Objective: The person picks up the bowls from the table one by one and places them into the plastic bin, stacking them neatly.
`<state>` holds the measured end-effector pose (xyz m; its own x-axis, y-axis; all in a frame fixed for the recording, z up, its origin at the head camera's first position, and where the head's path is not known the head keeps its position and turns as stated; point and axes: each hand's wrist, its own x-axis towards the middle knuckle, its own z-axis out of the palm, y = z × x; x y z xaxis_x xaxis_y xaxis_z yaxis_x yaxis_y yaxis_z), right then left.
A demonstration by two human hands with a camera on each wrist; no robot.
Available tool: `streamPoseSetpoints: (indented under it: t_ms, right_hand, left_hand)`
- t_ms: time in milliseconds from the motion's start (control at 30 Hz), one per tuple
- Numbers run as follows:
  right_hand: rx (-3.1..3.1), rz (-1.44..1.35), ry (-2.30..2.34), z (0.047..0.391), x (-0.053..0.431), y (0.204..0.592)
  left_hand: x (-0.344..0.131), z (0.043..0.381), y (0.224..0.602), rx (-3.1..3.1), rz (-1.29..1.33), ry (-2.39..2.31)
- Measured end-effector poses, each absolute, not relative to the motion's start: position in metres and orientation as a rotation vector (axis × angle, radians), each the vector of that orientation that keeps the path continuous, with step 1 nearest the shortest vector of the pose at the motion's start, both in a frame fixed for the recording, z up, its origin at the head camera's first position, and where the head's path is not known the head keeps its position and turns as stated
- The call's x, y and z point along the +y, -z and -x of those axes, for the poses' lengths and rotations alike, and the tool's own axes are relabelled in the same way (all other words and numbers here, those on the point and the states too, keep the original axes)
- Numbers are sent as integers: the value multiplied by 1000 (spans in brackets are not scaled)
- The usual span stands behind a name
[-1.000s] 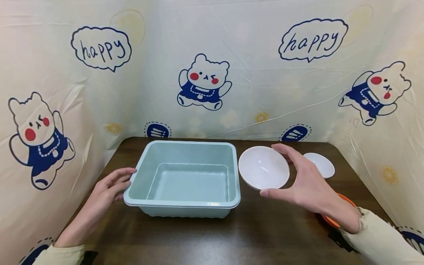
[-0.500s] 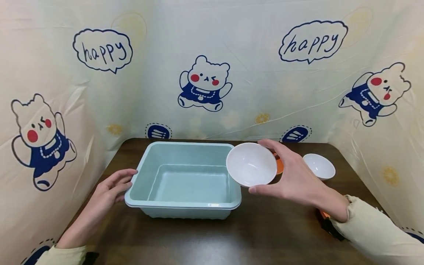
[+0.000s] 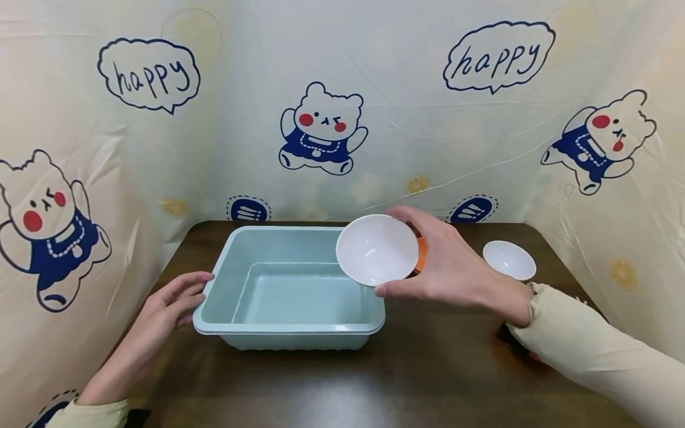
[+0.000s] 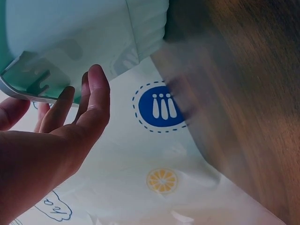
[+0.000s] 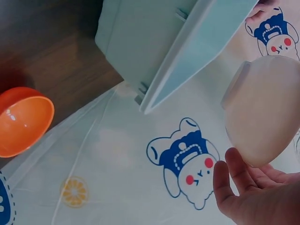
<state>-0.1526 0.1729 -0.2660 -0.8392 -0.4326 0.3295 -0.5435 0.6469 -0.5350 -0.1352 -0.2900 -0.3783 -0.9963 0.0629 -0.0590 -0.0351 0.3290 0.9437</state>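
The glossy white round bowl [image 3: 377, 251], probably hard plastic or glazed ceramic, hangs in your right hand [image 3: 446, 261] over the right side of the basin, at about 2 o'clock from its centre. Expect it to be light and stiff, with a slick rim; if it is ceramic, it could chip against an edge. You pinch it across the rim, thumb at 6 o'clock and fingers near 1 o'clock, a sound place to hold it.

Being round, it has no long axis. Its mouth tilts up and back towards you; your right wrist view shows the base with its foot ring [image 5: 236, 84] aimed away from the rim.

Below it, the pale blue-green rectangular plastic basin [image 3: 289, 329] lies with its long side running from 9 to 3 o'clock. Your left hand [image 3: 173, 302], fingers loosely spread, rests against its rim at 9 o'clock.

Past the held bowl at 3 o'clock sits a shiny orange round bowl [image 5: 23, 124], partly hidden by your fingers in the head view; farther along, a second white round bowl [image 3: 509, 260] stands on the dark brown wooden table [image 3: 257, 386].
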Motion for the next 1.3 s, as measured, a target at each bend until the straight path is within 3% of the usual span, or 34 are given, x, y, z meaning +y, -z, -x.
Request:
streamPoseSetpoints:
  t_ms: [1300]
  right_hand:
    - [-2884, -965, -872, 203, 96, 270]
  left_hand:
    - [-291, 134, 378, 2493, -35, -1726]
